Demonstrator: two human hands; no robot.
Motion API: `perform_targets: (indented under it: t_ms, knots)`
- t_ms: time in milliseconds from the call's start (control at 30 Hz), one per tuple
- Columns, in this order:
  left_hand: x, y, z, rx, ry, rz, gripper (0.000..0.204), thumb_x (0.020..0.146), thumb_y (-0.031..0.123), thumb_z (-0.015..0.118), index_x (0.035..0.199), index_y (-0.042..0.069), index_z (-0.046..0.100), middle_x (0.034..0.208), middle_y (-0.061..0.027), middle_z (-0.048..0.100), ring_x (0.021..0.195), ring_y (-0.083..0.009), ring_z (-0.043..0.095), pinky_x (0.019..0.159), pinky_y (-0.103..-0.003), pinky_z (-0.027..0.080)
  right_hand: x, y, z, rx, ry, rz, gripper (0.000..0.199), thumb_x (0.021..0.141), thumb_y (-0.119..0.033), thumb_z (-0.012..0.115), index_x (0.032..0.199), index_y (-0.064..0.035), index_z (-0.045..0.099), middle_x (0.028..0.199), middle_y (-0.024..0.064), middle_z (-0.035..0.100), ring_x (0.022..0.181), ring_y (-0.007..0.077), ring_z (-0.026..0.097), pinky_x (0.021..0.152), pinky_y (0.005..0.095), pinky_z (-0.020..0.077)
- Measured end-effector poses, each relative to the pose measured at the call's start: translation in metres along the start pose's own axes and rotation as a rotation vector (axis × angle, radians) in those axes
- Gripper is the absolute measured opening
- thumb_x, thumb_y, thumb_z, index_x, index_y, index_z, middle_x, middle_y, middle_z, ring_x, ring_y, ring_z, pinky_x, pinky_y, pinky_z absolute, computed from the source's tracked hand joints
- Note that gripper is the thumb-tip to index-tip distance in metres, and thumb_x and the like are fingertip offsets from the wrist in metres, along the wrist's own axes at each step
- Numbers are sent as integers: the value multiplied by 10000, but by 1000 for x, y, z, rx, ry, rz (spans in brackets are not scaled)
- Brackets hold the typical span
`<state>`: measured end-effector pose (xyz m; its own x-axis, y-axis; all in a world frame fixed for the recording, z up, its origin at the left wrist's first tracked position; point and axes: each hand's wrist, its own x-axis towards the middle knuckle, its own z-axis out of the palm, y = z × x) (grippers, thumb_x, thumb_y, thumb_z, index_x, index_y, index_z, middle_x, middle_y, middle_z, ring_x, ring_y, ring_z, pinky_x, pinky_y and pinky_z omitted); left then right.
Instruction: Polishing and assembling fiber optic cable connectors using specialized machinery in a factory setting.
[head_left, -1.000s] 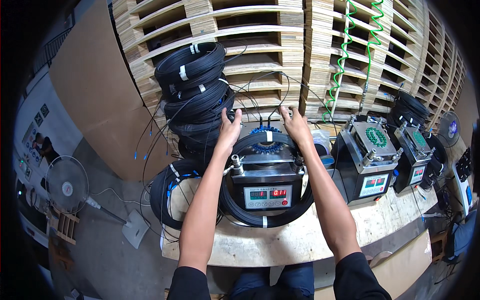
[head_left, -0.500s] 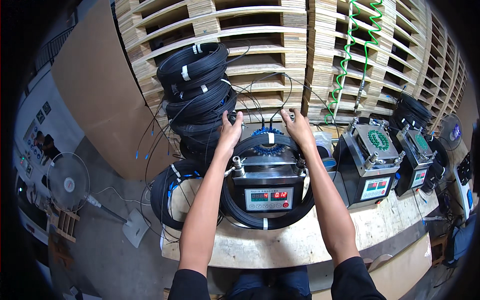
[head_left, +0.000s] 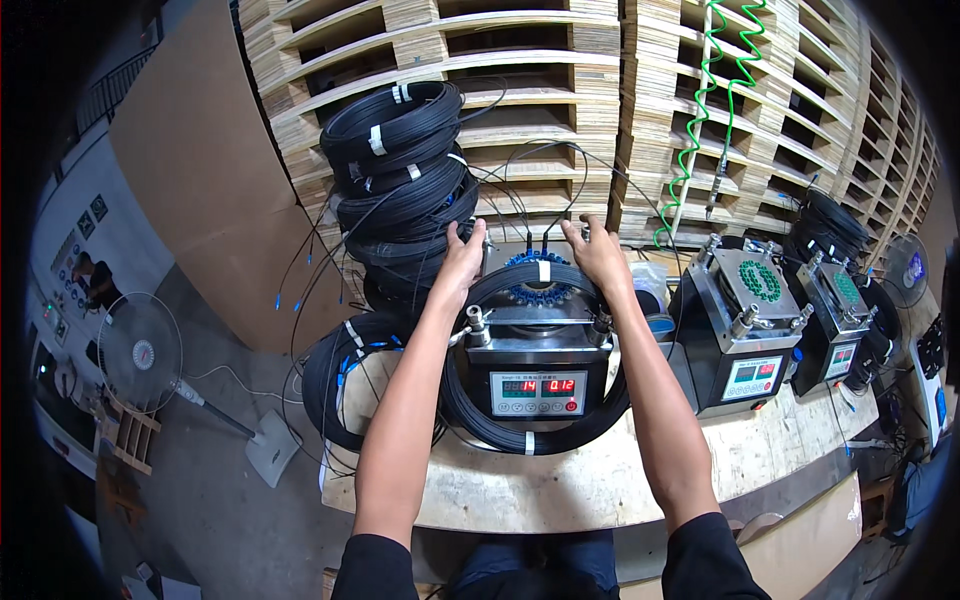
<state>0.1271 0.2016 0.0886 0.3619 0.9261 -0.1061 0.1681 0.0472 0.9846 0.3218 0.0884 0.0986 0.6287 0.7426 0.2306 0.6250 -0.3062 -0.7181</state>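
A bench machine (head_left: 545, 340) with a metal top plate, corner posts and a lit red display stands in front of me. A coil of black cable (head_left: 530, 443) hangs round it, bound with white tape. Blue connectors (head_left: 540, 292) ring the top plate, and two black cables rise from its far side. My left hand (head_left: 463, 265) is closed about the far left corner post, its fingers partly hidden. At the far right corner, my right hand (head_left: 602, 258) has thumb and fingers on either side of the other metal post (head_left: 586, 232).
Stacked black cable coils (head_left: 400, 190) stand at the left, with another coil (head_left: 350, 385) lying below. Two similar machines (head_left: 740, 330) with green rings sit to the right. Wooden pallets (head_left: 540, 60) rise behind the bench (head_left: 560, 495). A fan (head_left: 142, 352) stands at left.
The lit number at the left of the machine's display has changed. Both hands stay at the far corners; the view has shifted slightly.
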Motion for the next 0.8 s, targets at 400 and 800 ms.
perform_targets:
  t_ms: [400, 800]
  knots:
    - [12, -10, 0, -64, 53, 66, 946, 960, 553, 604, 1617, 119, 80, 989, -143, 602, 670, -147, 517, 593, -321, 470, 4, 9, 5, 63, 59, -31, 759, 926, -601, 600, 1414, -25, 525, 1290, 404, 549, 1265, 494, 527, 1064, 492, 444]
    - [10, -8, -1, 8, 0, 33, 969, 957, 600, 571, 1617, 108, 61, 1532, -326, 344, 1358, -396, 447, 1016, -494, 466, 6, 11, 2, 58, 11, -98, 740, 931, -580, 604, 1399, -10, 540, 1257, 379, 588, 1252, 477, 543, 1056, 485, 447]
